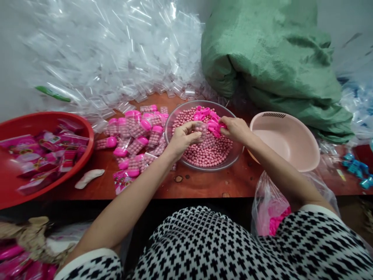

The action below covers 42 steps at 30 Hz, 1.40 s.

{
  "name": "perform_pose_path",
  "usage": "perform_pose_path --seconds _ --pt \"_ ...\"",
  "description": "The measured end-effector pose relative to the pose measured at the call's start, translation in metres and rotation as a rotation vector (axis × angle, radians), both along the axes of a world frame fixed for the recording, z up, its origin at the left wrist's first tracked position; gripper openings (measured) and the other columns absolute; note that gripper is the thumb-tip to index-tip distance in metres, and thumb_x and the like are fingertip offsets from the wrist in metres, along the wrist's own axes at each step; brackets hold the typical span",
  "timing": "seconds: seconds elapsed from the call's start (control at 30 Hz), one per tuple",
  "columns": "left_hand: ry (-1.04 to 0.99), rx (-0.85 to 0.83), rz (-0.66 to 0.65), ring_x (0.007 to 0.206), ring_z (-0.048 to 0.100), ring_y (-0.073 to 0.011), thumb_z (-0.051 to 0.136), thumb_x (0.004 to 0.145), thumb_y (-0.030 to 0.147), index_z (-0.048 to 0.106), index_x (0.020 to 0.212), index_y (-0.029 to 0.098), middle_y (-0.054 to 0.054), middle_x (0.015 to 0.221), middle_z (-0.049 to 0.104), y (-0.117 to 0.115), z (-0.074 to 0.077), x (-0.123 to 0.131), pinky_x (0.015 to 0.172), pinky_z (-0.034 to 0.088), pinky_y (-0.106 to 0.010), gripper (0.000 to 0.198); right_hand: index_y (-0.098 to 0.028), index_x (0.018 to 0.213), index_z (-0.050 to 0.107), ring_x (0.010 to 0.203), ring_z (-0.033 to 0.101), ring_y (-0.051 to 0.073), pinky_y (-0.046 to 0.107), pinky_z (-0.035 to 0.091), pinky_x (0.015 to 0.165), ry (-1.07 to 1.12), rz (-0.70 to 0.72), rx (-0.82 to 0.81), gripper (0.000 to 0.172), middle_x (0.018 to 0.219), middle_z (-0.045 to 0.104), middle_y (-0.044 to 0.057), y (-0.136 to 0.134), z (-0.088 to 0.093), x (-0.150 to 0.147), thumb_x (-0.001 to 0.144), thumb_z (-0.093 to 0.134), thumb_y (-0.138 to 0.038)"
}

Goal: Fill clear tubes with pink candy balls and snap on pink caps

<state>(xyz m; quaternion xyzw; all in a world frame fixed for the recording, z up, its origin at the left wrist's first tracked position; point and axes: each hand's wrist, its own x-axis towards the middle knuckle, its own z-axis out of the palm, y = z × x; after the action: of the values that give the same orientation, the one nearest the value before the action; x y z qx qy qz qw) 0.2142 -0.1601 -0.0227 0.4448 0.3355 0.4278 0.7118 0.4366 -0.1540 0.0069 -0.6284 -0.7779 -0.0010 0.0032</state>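
A clear bowl (175, 116) full of small pink candy balls sits in the middle of the wooden table. My left hand (182, 137) holds a small clear container (200, 128) filled with pink balls over the bowl. My right hand (236, 129) rests on the bowl's right side and pinches a pink cap (217, 126) from the caps heaped at the bowl's far edge. Left of the bowl lies a pile of filled, pink-capped containers (136, 136).
A red basin (84, 128) with pink packets stands at the left. An empty pink basin (287, 140) is at the right, below a green sack (274, 58). Clear empty containers (116, 58) are heaped at the back. A plastic bag of pink caps (271, 214) hangs near my lap.
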Motion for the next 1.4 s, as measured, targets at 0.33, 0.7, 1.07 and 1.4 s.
perform_pose_path --seconds 0.33,0.7,1.07,1.4 --pt "-0.03 0.052 -0.027 0.077 0.064 -0.0151 0.084 0.061 0.028 0.069 0.102 0.015 -0.003 0.089 0.068 0.0 -0.006 0.001 0.075 0.056 -0.033 0.046 -0.015 0.089 0.067 0.074 0.057 0.014 0.028 0.048 0.071 0.991 0.251 -0.014 0.038 0.084 0.066 0.003 -0.013 0.01 -0.018 0.077 0.071 -0.051" --pt "0.013 0.15 0.1 0.078 0.062 -0.0146 0.077 0.067 0.032 0.07 0.103 0.014 -0.002 0.086 0.067 -0.001 -0.012 0.003 0.074 0.055 -0.031 0.041 -0.018 0.088 0.074 0.077 0.065 0.021 0.03 0.043 0.068 -0.017 0.198 -0.267 0.031 0.085 0.073 0.01 -0.021 0.022 -0.016 0.089 0.055 -0.043" --pt "0.054 0.15 0.043 0.082 0.064 -0.0159 0.076 0.065 0.03 0.069 0.102 0.014 -0.004 0.093 0.067 0.0 -0.012 0.004 0.074 0.056 -0.031 0.041 -0.012 0.103 0.071 0.085 0.069 0.025 0.029 0.042 0.063 -0.296 0.364 -0.413 0.031 0.096 0.074 0.017 -0.027 -0.025 -0.052 0.091 0.043 -0.016" --pt "0.133 0.258 0.064 0.085 0.064 -0.0176 0.071 0.07 0.028 0.072 0.105 0.015 -0.005 0.095 0.07 -0.001 -0.019 0.002 0.079 0.056 -0.034 0.037 -0.015 0.096 0.076 0.085 0.07 0.022 0.03 0.048 0.074 0.182 0.136 -0.085 0.027 0.096 0.077 0.012 -0.021 -0.006 -0.026 0.091 0.052 -0.028"
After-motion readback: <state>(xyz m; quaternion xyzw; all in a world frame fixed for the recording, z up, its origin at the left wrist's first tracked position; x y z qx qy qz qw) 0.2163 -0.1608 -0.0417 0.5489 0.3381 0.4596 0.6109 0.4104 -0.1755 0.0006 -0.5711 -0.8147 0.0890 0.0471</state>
